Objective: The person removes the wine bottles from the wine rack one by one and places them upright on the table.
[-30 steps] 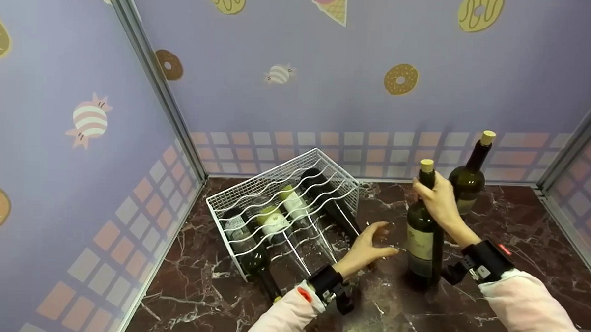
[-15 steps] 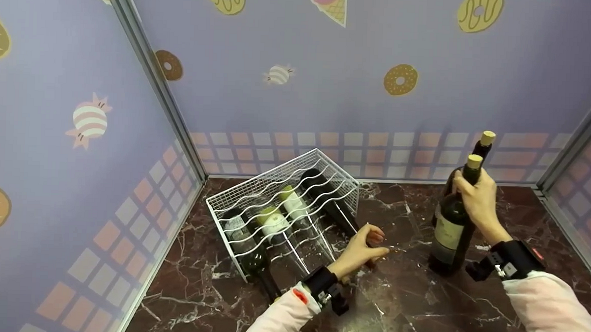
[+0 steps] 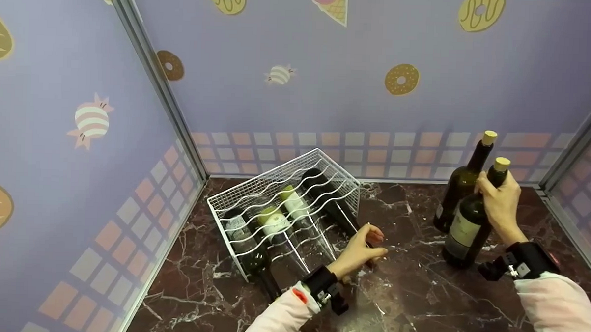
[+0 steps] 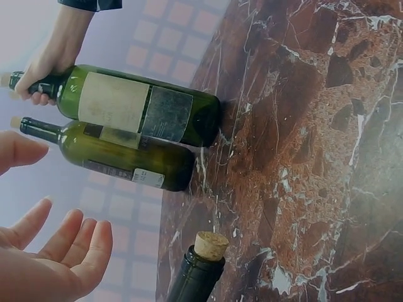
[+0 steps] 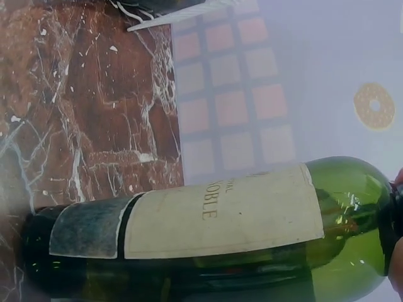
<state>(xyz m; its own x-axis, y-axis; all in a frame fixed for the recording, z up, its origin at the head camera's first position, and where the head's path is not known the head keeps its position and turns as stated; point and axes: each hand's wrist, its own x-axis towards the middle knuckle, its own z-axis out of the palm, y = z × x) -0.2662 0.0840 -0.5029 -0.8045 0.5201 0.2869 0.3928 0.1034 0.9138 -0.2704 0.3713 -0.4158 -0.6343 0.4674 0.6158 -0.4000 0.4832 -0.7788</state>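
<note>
My right hand [image 3: 501, 205] grips the neck of a green wine bottle [image 3: 465, 228] with a cork and a cream label. The bottle is nearly upright; whether its base touches the table I cannot tell. Just behind and left stands a second wine bottle [image 3: 459, 189], also corked, which looks close beside it in the left wrist view. My left hand [image 3: 356, 249] holds nothing, its fingers loosely bent, near the front right of a white wire wine rack [image 3: 262, 174]. A bottle neck with a cork [image 4: 211, 246] lies below that hand in the left wrist view.
Several bottles lie in the rack, among them a dark bottle [image 3: 324, 191] on the right and a green bottle [image 3: 255, 258] whose neck sticks out at front left. Patterned walls [image 3: 356, 104] enclose the dark red marbled table [image 3: 408, 307] at the back and sides.
The right hand has carried its bottle rightward and slightly back, from left of the standing bottle to its front right. The left hand has drawn slightly back, its fingers closer together.
</note>
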